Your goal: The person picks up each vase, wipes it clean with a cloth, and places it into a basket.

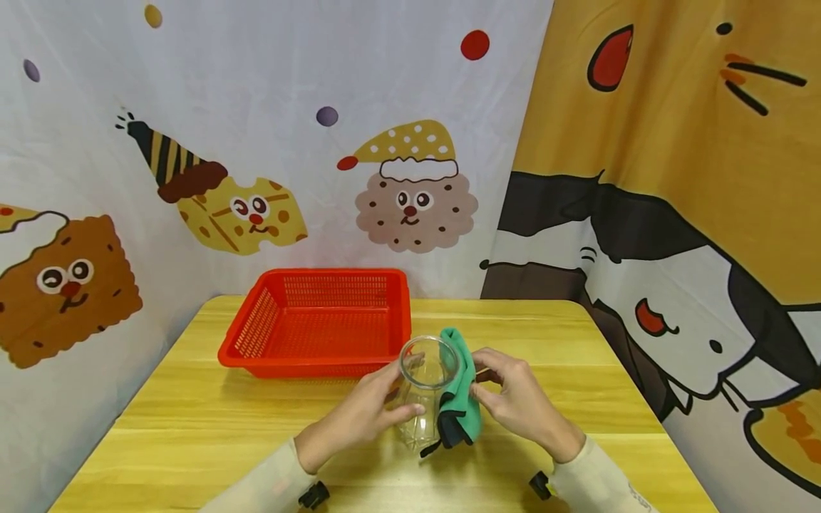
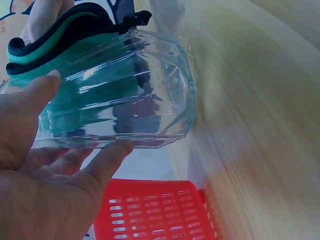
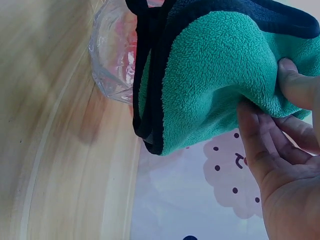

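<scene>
A clear faceted glass jar (image 1: pixel 420 420) with a round open mouth stands near the middle of the table, slightly tilted in the head view. My left hand (image 1: pixel 362 410) grips its left side, thumb in front and fingers behind, as the left wrist view also shows. Against the jar's right side lies a folded green cloth (image 1: pixel 465 399) with black edging and a small black loop. My right hand (image 1: pixel 516 395) pinches this cloth between thumb and fingers; in the right wrist view the cloth (image 3: pixel 210 75) covers most of the jar (image 3: pixel 111 55).
A red plastic basket (image 1: pixel 333 370) with slotted walls stands at the back left, close behind the jar. The wooden table (image 1: pixel 256 442) ends at a curtain (image 1: pixel 256 142) printed with cartoon figures, which hangs behind it and along the right.
</scene>
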A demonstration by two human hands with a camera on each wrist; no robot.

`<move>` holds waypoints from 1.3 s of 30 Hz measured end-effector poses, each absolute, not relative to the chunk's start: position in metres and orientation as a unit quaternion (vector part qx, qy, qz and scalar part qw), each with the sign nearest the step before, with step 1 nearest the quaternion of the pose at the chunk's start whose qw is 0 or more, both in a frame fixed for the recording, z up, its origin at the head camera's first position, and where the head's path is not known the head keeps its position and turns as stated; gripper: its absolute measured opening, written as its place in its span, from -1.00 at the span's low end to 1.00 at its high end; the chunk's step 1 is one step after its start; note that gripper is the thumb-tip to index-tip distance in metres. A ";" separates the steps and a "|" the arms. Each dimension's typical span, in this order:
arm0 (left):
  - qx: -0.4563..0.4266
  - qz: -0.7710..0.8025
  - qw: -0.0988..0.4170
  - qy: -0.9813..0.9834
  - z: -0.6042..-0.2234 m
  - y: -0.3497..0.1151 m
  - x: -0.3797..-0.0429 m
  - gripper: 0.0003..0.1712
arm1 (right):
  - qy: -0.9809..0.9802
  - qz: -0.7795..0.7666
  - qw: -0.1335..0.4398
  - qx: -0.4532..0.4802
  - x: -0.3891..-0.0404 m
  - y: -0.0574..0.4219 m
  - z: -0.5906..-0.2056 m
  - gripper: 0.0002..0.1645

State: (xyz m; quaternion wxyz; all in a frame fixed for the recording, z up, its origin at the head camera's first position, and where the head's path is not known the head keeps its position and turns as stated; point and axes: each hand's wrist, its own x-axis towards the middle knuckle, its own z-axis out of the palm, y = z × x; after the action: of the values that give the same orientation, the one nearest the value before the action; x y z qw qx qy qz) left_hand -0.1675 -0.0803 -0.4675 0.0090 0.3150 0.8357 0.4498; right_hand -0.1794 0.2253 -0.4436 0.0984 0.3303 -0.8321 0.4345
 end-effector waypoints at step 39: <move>0.313 0.448 0.007 0.837 -0.468 -0.080 -0.167 -0.06 | -0.863 0.341 0.137 0.347 -0.182 0.219 -0.442 -0.49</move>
State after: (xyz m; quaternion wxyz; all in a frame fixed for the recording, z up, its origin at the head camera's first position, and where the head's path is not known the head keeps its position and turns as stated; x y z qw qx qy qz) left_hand -0.1665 -0.0795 -0.4683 0.0070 0.3131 0.8372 0.4484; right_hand -0.1820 0.2192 -0.4425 0.1371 0.3466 -0.8631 0.3408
